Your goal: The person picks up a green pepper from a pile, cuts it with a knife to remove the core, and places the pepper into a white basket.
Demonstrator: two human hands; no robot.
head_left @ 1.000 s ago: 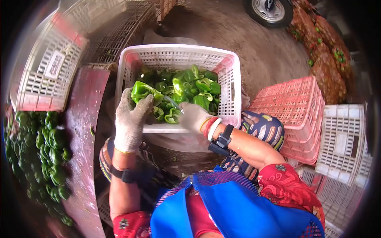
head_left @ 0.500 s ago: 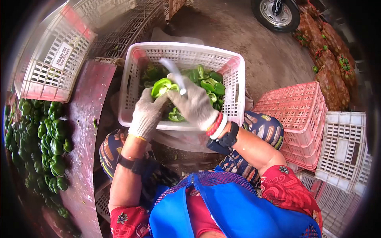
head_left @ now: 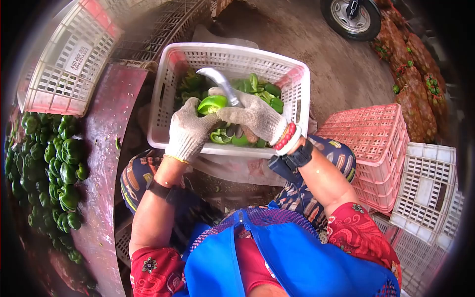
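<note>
I am gripping a green pepper (head_left: 212, 104) in my gloved left hand (head_left: 190, 132), fingers curled around it, while my right hand (head_left: 255, 119) is clenching a curved knife (head_left: 221, 81) against it. Both are hovering over the white basket (head_left: 232, 54), which is holding cut pepper pieces (head_left: 267, 91) just beyond my knuckles.

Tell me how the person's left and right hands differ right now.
The left hand holds a green pepper; the right hand grips a knife, its curved blade pointing away from the body. The right wrist carries red and white bangles; the left wrist has none. Both hands wear knit gloves and are over the white crate.
</note>
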